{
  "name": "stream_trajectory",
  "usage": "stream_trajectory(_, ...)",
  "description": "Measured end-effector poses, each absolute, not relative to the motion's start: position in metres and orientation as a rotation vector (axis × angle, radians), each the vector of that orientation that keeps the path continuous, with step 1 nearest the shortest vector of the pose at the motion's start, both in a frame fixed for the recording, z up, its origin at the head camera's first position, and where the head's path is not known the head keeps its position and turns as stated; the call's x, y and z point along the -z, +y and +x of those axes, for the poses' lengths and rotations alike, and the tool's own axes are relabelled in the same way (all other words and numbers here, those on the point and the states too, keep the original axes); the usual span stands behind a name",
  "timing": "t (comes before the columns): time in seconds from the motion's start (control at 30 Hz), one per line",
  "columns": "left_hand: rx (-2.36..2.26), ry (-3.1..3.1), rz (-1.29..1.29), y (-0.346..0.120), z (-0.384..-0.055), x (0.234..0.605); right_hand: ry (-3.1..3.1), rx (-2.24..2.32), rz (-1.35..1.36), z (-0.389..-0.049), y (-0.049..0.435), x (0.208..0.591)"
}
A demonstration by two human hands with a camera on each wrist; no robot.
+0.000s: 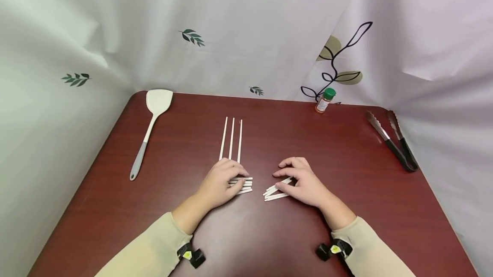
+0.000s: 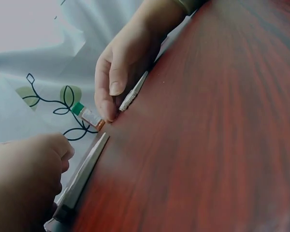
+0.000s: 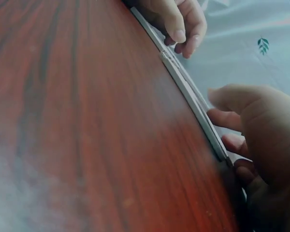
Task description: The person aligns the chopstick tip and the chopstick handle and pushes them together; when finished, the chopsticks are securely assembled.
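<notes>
In the head view my left hand (image 1: 221, 183) lies over a group of thin white sticks (image 1: 246, 184), whose right ends show past its fingers. My right hand (image 1: 302, 181) hovers over or touches a second loose bunch of white sticks (image 1: 274, 192), some slightly fanned; their right ends are hidden beneath it. The fingers of both hands are loosely bent. In the right wrist view the thumb and fingers (image 3: 251, 116) stand spread beside the sticks (image 3: 193, 104). Beyond the left hand, three longer white sticks (image 1: 232, 138) lie side by side, pointing away.
A white spatula (image 1: 157, 103) with a grey handle lies at the left. At the back stands a small green-capped spice bottle (image 1: 323, 100). Metal tongs (image 1: 396, 144) with black handles rest near the right edge of the dark red table (image 1: 173, 148). White curtains surround it.
</notes>
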State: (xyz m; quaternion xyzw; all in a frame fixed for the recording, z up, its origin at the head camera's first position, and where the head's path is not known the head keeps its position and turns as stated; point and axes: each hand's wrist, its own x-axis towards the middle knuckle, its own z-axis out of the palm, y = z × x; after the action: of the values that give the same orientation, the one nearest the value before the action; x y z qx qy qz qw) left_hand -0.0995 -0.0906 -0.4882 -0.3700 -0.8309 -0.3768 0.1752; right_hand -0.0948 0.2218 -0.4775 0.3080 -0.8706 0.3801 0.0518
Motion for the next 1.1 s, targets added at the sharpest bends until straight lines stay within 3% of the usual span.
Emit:
stream_trajectory(0.57,0.97,-2.44,-1.147,-0.092,-0.097,0.484,-2.653,-1.177,1.011,-0.089,0.218,0.479)
stream_trajectory(1.1,1.039,-2.623,-1.055,-0.09,-0.091,0.477,-2.8,-1.186,0.94,-0.08,0.213,0.472)
